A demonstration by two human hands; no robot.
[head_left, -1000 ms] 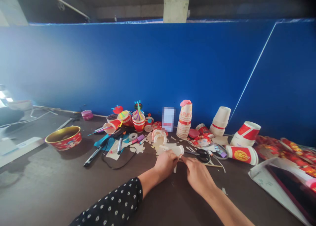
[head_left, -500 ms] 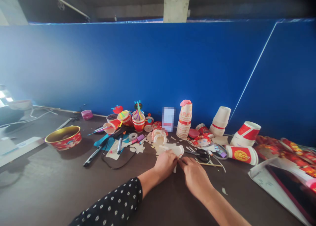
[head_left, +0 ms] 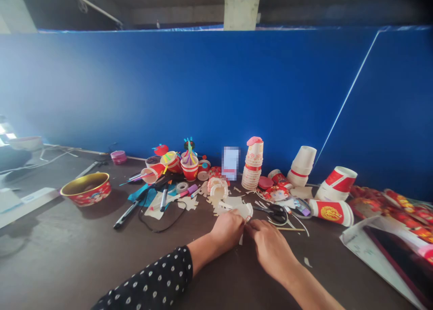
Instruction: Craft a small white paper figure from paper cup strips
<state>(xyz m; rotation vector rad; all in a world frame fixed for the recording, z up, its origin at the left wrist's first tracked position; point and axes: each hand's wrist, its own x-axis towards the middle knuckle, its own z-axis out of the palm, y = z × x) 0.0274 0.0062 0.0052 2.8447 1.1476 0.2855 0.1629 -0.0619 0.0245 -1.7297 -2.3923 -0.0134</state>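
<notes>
Head view: curled hands (head_left: 227,229) (head_left: 271,247) hold white paper (head_left: 241,208).

1. The white paper piece (head_left: 242,206) looks curved, is partly covered, and lies near six o'clock of the view.
2. The narrow white strip (head_left: 241,239) points to six o'clock, below this piece.

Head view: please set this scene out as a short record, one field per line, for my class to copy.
Left hand: curled, holding a white paper piece
Right hand: fingertips beside the left hand; grip hidden
Surface: dark table
Scissors: black-handled, lying beyond the right hand
Cup stack: tall, pink piece on top
Bowl: gold inside, red outside, at left
Background: blue wall
</notes>
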